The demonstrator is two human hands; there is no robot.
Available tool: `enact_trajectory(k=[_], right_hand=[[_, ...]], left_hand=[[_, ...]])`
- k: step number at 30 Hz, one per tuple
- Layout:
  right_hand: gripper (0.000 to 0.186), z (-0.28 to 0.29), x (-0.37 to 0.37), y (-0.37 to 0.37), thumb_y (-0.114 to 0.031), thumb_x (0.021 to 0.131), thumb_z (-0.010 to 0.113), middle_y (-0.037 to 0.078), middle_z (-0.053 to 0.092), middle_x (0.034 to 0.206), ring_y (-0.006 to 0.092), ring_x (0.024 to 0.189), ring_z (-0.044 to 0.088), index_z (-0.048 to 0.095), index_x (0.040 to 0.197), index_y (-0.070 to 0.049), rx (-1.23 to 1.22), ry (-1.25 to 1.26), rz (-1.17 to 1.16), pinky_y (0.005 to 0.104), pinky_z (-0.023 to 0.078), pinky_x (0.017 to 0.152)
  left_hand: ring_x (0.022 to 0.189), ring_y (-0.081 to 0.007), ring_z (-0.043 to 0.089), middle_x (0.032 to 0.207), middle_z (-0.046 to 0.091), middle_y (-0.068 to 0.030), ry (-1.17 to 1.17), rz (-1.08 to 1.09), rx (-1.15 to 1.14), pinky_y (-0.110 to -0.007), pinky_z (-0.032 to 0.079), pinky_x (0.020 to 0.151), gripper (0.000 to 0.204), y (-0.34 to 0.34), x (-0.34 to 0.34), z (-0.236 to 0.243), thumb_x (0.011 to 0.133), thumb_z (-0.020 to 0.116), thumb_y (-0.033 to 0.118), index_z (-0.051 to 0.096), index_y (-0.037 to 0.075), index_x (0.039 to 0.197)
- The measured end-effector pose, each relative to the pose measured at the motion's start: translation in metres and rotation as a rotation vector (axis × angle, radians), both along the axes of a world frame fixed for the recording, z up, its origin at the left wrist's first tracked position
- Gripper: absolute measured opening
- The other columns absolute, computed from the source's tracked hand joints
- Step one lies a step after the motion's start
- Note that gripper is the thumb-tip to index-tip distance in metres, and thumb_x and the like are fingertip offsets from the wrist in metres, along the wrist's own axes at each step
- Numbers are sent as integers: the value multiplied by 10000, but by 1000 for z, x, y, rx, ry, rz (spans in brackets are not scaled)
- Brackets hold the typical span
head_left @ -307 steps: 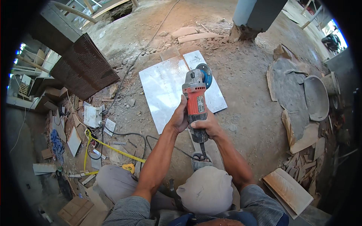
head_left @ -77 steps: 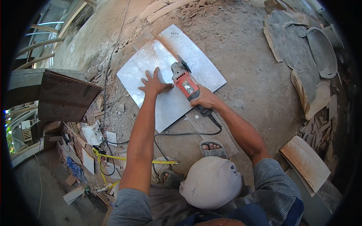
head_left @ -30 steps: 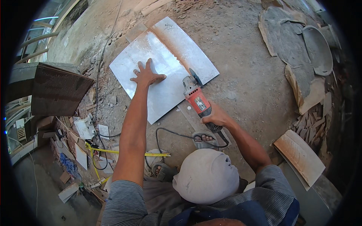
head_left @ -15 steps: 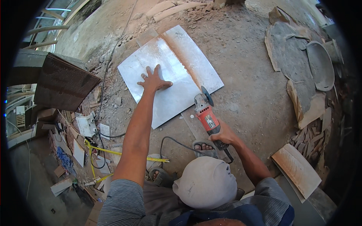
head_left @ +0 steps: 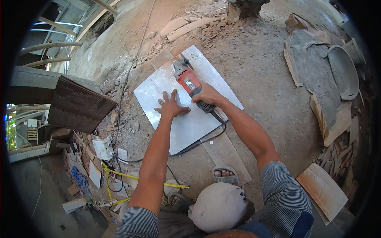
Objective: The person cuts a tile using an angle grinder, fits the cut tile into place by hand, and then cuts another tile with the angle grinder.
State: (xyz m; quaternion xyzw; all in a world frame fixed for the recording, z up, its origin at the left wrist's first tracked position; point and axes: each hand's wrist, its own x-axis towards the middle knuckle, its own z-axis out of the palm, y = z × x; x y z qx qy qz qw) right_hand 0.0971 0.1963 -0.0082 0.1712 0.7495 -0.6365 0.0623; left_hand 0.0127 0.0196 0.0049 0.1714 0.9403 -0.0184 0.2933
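A large white tile (head_left: pixel 188 131) lies on the dusty ground in front of me, slanted, resting partly over a narrow board (head_left: pixel 228 156). My left hand (head_left: pixel 170 107) presses flat on its left part with the fingers spread. In my right hand (head_left: pixel 208 94) is a red and black angle grinder (head_left: pixel 188 81), gripped round its rear body. The grinder's dark disc (head_left: pixel 185 61) is near the tile's far edge; whether it touches the surface is hard to tell. Its black cord (head_left: pixel 222 129) loops back past the tile's near edge.
A yellow tape measure (head_left: pixel 139 177) lies by my left foot. Left of it are a white electrical box (head_left: pixel 102 149) and tile scraps. A brown textured panel (head_left: pixel 81 104) leans farther left. On the right are a grey basin (head_left: pixel 342 71) and a dusty tile (head_left: pixel 322 192).
My right hand has carried the grinder forward and left, from the tile's near edge to its far edge. My left hand stays spread on the tile. The view has shifted slightly.
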Motion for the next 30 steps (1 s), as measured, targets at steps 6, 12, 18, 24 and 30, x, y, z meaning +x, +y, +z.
enact_trajectory(k=[6,12,18,24,30], right_hand=[[648,-14,-77,-2,-255,527,787,172,650,912,261,810,630,566,1046,65,86,16,-51,327,499,728],[391,-18,-91,-1,-204,545,772,127,651,754,217,666,611,630,821,34,26,18,-17,319,489,636],[330,-18,-86,-2,-194,553,764,116,653,730,209,642,603,647,785,9,-7,17,-3,321,485,621],[432,-23,-88,-5,-236,537,773,144,662,779,230,680,621,648,845,41,-6,-6,-30,327,497,642],[495,-30,-94,-2,-271,519,781,170,665,803,252,707,637,650,854,68,-49,-5,15,336,508,649]], left_hand=[[1377,-520,178,1572,68,-166,8,-14,-12,-723,232,1011,1194,1,-2,-4,522,815,599,179,332,1497],[1370,-525,189,1567,95,-169,13,-12,-4,-715,244,1005,1193,1,-2,-6,521,814,598,185,327,1497],[1364,-526,205,1566,108,-168,18,-13,-9,-707,256,998,1194,2,-2,-6,518,815,597,185,331,1497],[1362,-527,210,1563,119,-170,23,-14,-11,-704,263,995,1196,1,-2,-6,517,817,599,186,330,1497],[1373,-518,192,1566,102,-173,6,-7,-19,-709,236,1014,1183,3,-2,-4,534,817,586,179,333,1498]])
